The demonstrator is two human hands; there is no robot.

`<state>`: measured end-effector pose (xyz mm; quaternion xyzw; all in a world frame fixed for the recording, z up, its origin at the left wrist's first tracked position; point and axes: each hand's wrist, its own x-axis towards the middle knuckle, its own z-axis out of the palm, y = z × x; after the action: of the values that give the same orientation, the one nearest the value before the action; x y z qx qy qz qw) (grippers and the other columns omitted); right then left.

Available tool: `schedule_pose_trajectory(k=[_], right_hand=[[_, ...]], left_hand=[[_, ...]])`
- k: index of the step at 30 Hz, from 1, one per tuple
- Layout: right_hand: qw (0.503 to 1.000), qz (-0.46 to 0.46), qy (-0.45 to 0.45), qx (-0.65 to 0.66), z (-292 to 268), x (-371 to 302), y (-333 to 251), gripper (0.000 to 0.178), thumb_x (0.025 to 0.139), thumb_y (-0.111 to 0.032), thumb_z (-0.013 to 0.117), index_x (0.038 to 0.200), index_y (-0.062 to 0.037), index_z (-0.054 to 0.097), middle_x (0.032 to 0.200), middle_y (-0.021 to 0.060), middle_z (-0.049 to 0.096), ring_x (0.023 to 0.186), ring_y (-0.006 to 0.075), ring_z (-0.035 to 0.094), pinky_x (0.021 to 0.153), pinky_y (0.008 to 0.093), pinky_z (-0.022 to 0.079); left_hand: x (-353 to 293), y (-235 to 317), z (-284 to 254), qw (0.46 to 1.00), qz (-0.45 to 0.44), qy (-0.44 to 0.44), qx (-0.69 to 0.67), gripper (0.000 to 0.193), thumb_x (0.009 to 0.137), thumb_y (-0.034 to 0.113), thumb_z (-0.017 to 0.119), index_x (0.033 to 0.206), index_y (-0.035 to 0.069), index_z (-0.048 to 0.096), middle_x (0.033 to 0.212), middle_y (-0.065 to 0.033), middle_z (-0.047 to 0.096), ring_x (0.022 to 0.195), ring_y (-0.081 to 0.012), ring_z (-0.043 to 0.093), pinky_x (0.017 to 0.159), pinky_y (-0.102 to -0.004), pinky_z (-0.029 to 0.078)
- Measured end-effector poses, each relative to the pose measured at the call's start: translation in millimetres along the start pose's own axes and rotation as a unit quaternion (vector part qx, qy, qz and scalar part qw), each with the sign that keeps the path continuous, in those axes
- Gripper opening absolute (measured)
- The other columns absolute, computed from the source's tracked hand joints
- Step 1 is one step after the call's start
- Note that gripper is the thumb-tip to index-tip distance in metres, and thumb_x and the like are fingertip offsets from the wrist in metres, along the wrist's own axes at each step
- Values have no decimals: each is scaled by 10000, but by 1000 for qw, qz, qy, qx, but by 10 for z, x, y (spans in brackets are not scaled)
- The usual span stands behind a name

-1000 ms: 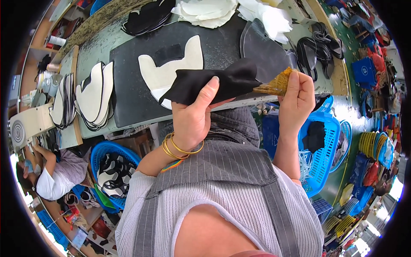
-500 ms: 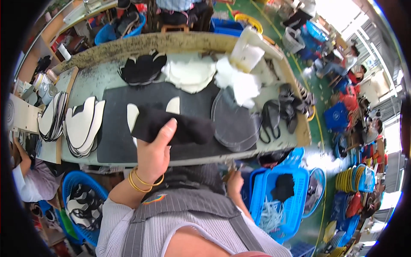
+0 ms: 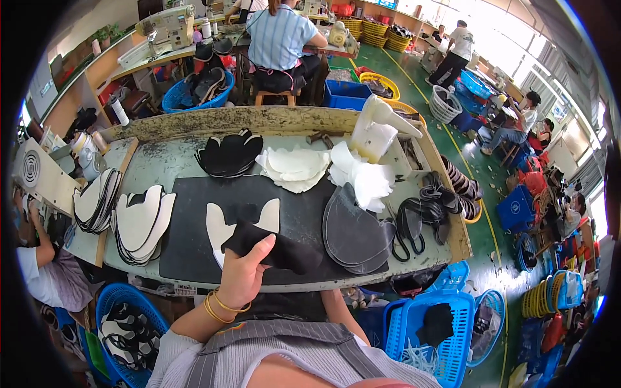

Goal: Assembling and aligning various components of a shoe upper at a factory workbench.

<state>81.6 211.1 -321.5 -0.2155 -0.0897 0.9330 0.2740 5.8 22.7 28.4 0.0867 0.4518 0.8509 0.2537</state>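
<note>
My left hand (image 3: 249, 275) is closed on a black fabric piece (image 3: 278, 249), with the thumb pressed on top. I hold it above the dark mat (image 3: 187, 246). Under and behind it lies a cream shoe-upper piece (image 3: 220, 223) with two raised lobes, its middle covered by the black fabric. My right forearm (image 3: 343, 313) reaches toward the table's front edge, and the hand itself is hidden there. To the right of the held piece are stacked dark rounded panels (image 3: 352, 233).
Cream cut pieces (image 3: 139, 223) are stacked on the left. Black pieces (image 3: 229, 154), white pieces (image 3: 294, 167) and a white plastic container (image 3: 375, 129) stand along the back. Scissors (image 3: 401, 242) lie at right. Blue baskets (image 3: 132, 297) flank me, and a raised wooden rim (image 3: 284, 123) borders the table.
The view has tilted up, so the table sits lower in the picture. My right hand, visible below the table edge before, has gone out of sight. The left still grips the black fabric.
</note>
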Motion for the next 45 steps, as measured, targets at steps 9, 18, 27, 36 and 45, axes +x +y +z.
schedule_pose_trajectory(k=[9,18,27,36,45], right_hand=[[993,96,24,70,547,-620,-200,415,915,-330,476,1215,-56,559,1244,106,579,1168,283,521,1046,436,370],[875,-62,203,-435,760,-1601,-964,315,888,-383,585,845,-74,627,626,8,566,482,96,460,441,266,361],[954,248,-142,-88,2907,-1332,-340,508,954,-416,441,1166,31,560,1110,172,626,1066,260,595,923,373,467],[905,87,-149,-390,2824,-1317,-57,222,878,-64,598,1072,43,612,1009,133,660,895,206,658,815,321,535],[795,7,-145,-589,2664,-1080,195,256,873,-39,609,1111,48,573,1022,91,652,908,146,618,822,260,489]], left_hand=[[27,161,6,999,34,-8,-22,165,863,-20,591,1018,35,593,949,-33,635,890,-131,622,803,-263,498],[216,530,-254,984,14,-116,-137,270,861,-37,545,1127,-12,583,1081,-98,638,1005,-210,619,886,-400,525],[-43,348,-620,935,-32,-291,200,485,758,14,710,1198,-30,512,1139,-57,576,1058,-162,509,930,-298,395],[-175,64,-1039,997,-75,17,-15,231,873,126,651,1049,-20,619,996,-42,647,895,-97,598,799,-243,483],[126,-136,-1524,993,0,80,88,235,866,54,635,1089,-16,617,976,-23,645,863,-79,584,785,-225,480]])
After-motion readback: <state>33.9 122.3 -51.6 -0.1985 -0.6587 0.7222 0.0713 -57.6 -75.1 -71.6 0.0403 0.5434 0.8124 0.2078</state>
